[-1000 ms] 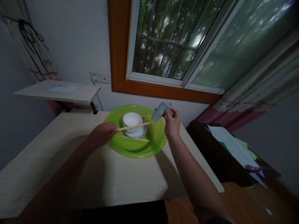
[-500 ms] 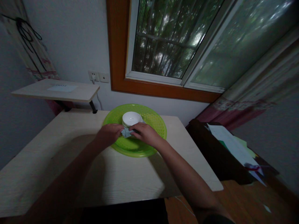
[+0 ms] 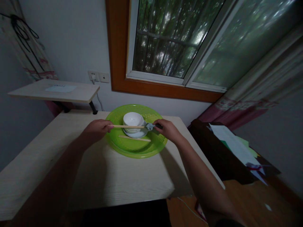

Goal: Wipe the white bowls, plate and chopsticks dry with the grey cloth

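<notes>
My left hand (image 3: 98,128) is closed on the left end of wooden chopsticks (image 3: 127,126), held level in front of the bowls. My right hand (image 3: 167,128) pinches a small grey cloth (image 3: 149,126) at their right end. Something dark shows at the right fingertips; whether it belongs to the chopsticks I cannot tell. Behind the chopsticks stand stacked white bowls (image 3: 133,119) on a white plate (image 3: 136,135). Another pair of chopsticks (image 3: 134,138) lies in front of the plate. All of this is in or over a round green tray (image 3: 132,154).
The pale wooden table (image 3: 127,179) carries the tray near its far edge. A small raised shelf (image 3: 85,93) with a paper label stands at the back left. A window (image 3: 175,41) is behind. On the right, papers (image 3: 233,148) lie on dark furniture (image 3: 208,151).
My hands have moved apart, the left leftward and the right rightward with the cloth. The held chopsticks now show stretched between them, and the plate and the lying chopsticks are uncovered.
</notes>
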`<action>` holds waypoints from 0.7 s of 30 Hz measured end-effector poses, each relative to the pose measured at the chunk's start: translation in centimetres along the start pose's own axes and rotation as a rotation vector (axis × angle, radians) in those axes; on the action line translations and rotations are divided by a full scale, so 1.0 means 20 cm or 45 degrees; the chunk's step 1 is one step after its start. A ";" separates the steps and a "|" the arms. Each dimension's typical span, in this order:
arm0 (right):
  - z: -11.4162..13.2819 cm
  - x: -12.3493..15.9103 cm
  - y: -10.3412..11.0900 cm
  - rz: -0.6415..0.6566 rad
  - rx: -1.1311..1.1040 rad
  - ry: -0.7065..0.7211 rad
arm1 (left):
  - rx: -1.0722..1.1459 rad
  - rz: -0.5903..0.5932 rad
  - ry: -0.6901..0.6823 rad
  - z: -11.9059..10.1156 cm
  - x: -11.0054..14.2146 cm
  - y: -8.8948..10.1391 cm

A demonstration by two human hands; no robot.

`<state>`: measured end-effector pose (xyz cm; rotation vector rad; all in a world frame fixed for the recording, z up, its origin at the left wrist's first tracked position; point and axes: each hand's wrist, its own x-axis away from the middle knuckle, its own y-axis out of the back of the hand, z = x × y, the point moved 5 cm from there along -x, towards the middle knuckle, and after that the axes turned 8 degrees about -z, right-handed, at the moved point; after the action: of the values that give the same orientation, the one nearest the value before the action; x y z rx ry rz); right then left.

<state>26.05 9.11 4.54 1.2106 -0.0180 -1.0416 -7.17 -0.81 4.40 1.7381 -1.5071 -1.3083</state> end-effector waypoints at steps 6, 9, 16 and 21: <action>-0.08 0.02 0.08 -0.174 -0.091 -0.122 | 0.191 0.055 0.063 0.02 0.02 0.12; -0.07 0.01 0.07 -0.195 -0.114 -0.118 | 0.207 -0.005 0.041 -0.02 0.00 0.16; -0.07 0.02 0.03 -0.177 -0.130 -0.134 | 0.309 -0.223 -0.208 -0.19 -0.08 0.23; -0.08 0.02 0.01 -0.185 -0.130 -0.144 | 0.220 0.113 -0.292 -0.34 -0.16 0.03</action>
<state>27.24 10.00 3.75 1.0714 0.0352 -1.2228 -1.15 0.52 8.83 1.6464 -1.8526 -1.4064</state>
